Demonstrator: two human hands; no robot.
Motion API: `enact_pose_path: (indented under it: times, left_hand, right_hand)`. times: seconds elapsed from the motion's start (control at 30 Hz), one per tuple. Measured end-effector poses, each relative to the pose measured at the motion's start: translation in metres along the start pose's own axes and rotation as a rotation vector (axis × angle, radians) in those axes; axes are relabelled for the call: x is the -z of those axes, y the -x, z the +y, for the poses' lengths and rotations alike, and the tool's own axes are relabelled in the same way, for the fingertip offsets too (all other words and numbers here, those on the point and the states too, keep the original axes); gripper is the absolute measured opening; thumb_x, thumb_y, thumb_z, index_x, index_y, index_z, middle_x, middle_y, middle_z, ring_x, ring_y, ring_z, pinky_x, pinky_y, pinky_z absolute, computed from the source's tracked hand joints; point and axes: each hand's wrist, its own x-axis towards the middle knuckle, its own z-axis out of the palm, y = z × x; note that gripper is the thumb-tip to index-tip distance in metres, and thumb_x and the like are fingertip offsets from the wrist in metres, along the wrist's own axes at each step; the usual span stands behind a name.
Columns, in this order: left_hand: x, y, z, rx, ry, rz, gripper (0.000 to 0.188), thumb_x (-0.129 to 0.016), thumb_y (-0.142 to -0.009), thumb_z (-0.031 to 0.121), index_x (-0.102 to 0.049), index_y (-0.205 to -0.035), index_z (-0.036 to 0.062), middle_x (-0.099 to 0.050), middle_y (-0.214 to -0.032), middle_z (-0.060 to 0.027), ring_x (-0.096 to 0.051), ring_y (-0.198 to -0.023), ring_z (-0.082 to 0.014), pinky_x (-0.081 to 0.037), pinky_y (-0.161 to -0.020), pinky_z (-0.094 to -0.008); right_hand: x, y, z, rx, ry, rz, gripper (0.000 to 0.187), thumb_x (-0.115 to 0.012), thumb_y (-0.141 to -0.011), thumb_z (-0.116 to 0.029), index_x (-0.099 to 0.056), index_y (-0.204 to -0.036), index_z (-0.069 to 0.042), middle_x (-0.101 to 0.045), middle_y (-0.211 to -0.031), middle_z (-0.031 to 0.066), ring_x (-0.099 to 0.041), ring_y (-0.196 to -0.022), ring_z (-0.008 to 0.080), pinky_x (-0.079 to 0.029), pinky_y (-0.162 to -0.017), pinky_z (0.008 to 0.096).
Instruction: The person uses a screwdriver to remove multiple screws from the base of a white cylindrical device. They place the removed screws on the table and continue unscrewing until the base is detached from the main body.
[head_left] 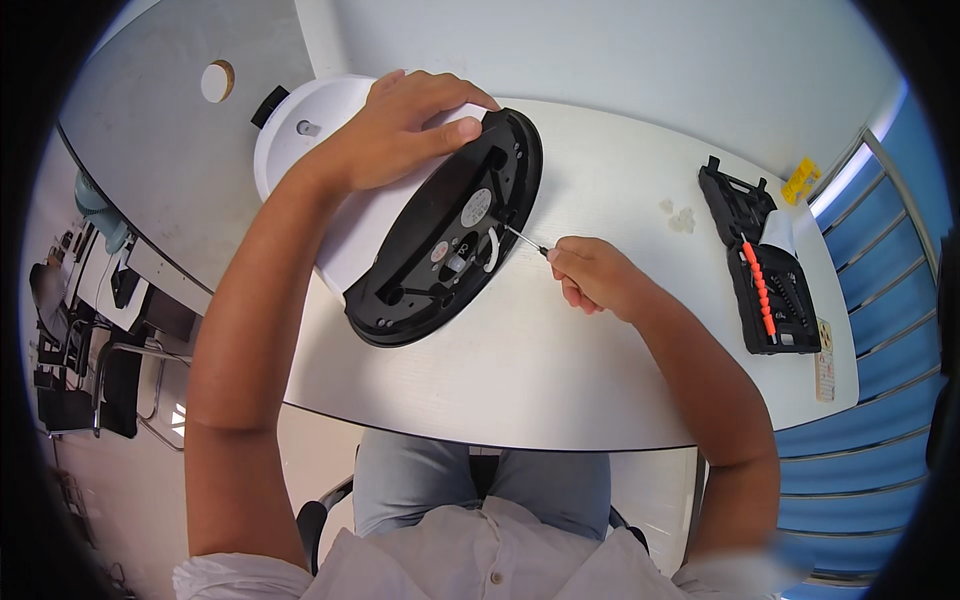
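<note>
A white appliance that looks like a rice cooker [375, 215] lies on its side on the white table. Its black oval base [405, 250] faces right, showing round labels, recesses and a short white cable. Over the upper side of the white body lies my left hand [415, 125], its fingers curved past the far edge and its thumb beside the base, holding the cooker. In my right hand [597, 277] is a thin screwdriver [528, 241], pinched by its dark handle. The screwdriver's tip meets the base near the white cable; whether it sits in a screw is too small to tell.
On the white table [610, 380], an open black tool case [765, 275] with an orange flexible shaft [760, 290] stands right. Near it are small clear pieces [680, 218], a yellow piece [800, 181] and a pale strip [825, 365]. A grey table [170, 110] adjoins left; metal railings [880, 260] run right.
</note>
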Motion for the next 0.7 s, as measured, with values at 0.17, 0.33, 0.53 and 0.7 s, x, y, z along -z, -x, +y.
enact_pose_path:
  times: [0.17,0.33,0.53,0.7]
  left_hand:
    - [0.001,-0.002,0.002,-0.013,-0.016,0.013,0.063,-0.036,-0.091,0.062,-0.060,-0.116,0.0091,-0.060,-0.100,-0.0075,-0.047,-0.092,-0.0244,-0.029,-0.094,-0.0361]
    - [-0.002,0.000,-0.005,-0.016,0.013,0.027,0.065,-0.036,-0.091,0.063,-0.061,-0.115,0.0088,-0.061,-0.108,-0.0080,-0.048,-0.102,-0.0259,-0.029,-0.098,-0.0385]
    - [-0.001,0.002,-0.005,0.038,0.009,0.014,0.057,-0.040,-0.090,0.060,-0.061,-0.117,0.0142,-0.061,-0.110,-0.0052,-0.051,-0.105,-0.0250,-0.019,-0.106,-0.0460]
    - [0.003,0.003,0.000,0.036,0.037,0.012,0.050,-0.041,-0.090,0.054,-0.061,-0.116,0.0160,-0.061,-0.108,-0.0035,-0.052,-0.104,-0.0230,-0.015,-0.110,-0.0474]
  right_hand:
    - [0.008,-0.016,0.014,0.292,0.412,0.199,0.029,-0.051,-0.092,-0.030,-0.052,-0.075,-0.007,-0.052,-0.058,0.0059,-0.046,-0.053,0.0166,-0.038,-0.049,0.0317]
    - [-0.015,-0.018,0.030,0.757,1.068,0.707,0.024,-0.064,-0.087,-0.025,-0.055,-0.077,-0.006,-0.059,-0.064,0.0078,-0.054,-0.057,0.0274,-0.044,-0.055,0.0392]
    - [-0.014,-0.010,0.021,0.462,0.411,0.503,0.025,-0.062,-0.087,-0.024,-0.055,-0.076,-0.002,-0.059,-0.067,0.0108,-0.054,-0.061,0.0266,-0.042,-0.055,0.0391]
    - [-0.004,-0.021,0.024,0.362,0.295,0.314,0.038,-0.051,-0.093,-0.032,-0.054,-0.073,0.000,-0.056,-0.064,0.0122,-0.052,-0.062,0.0240,-0.043,-0.060,0.0370]
